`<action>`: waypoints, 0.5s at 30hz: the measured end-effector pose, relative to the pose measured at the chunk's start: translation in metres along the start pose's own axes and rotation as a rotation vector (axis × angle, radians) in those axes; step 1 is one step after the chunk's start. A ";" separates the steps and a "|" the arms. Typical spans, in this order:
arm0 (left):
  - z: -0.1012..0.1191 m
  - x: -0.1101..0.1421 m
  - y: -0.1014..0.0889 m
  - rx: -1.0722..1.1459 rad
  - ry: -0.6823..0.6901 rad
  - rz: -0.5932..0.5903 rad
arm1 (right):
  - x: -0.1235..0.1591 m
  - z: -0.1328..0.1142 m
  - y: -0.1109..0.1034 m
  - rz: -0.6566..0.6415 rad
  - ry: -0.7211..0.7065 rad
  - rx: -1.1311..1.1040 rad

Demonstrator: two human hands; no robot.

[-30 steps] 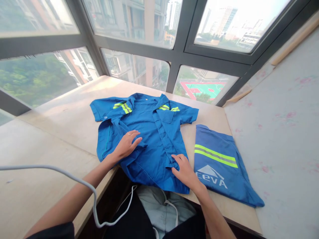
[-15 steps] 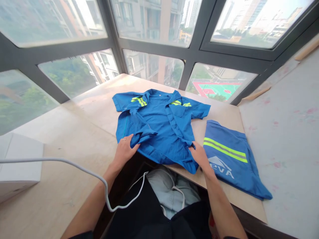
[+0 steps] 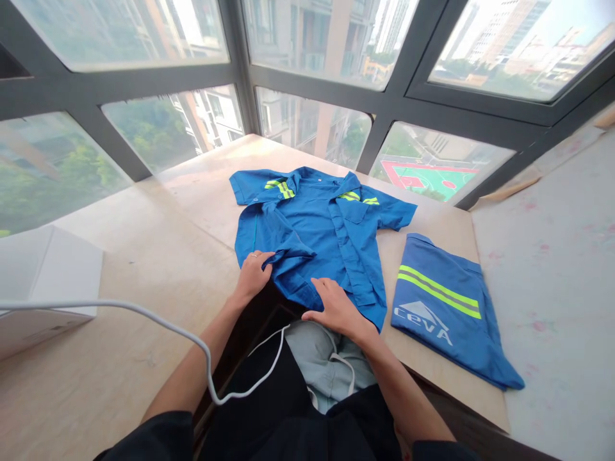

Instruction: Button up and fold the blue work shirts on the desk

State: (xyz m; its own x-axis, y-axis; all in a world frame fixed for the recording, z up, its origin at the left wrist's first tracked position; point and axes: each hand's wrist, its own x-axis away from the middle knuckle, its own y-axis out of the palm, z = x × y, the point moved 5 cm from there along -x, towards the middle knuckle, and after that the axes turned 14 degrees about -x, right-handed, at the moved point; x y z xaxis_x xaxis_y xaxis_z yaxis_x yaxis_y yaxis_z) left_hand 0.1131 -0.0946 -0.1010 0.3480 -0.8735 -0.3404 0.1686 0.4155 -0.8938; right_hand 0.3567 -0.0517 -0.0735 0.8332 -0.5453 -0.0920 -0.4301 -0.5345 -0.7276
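Note:
A blue short-sleeved work shirt point(image 3: 317, 218) with yellow-green reflective strips lies spread on the wooden surface, its front unbuttoned and its collar toward the window. My left hand point(image 3: 254, 275) pinches the lower edge of the front panel on the left, where the cloth is bunched and partly turned over. Over the middle of the hem, my right hand point(image 3: 334, 307) has its thumb and fingers apart and holds nothing. Whether its fingertips touch the cloth I cannot tell. The right front panel lies flat, its bottom corner free.
A folded blue garment point(image 3: 439, 307) with a reflective band and white lettering lies on the right, near the papered wall point(image 3: 552, 275). At left stands a white box point(image 3: 62, 275). A white cable point(image 3: 158, 323) crosses in front of my left forearm. Windows border the far side.
My right hand has let go of the right front panel's bottom corner and moved left to the middle of the hem. My left hand keeps its grip. The view has shifted slightly.

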 end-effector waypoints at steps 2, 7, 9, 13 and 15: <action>-0.006 -0.004 -0.011 0.028 -0.023 0.063 | 0.002 0.012 0.005 -0.029 0.066 0.013; -0.050 -0.002 -0.053 0.021 -0.142 0.283 | 0.026 0.034 -0.027 0.068 0.078 0.037; -0.072 0.002 -0.070 0.005 -0.226 0.400 | 0.041 0.032 -0.046 0.193 0.042 0.131; -0.110 0.015 -0.093 -0.056 -0.384 0.549 | 0.071 0.034 -0.063 0.354 0.021 0.258; -0.128 0.020 -0.094 -0.033 -0.486 0.535 | 0.083 0.042 -0.057 0.303 0.049 0.208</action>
State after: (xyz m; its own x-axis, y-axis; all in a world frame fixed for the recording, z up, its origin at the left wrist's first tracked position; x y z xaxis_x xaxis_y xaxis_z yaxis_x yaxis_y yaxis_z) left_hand -0.0134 -0.1841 -0.0609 0.7473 -0.3378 -0.5723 -0.1649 0.7400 -0.6521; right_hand 0.4648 -0.0390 -0.0684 0.6590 -0.6918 -0.2951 -0.5703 -0.2039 -0.7957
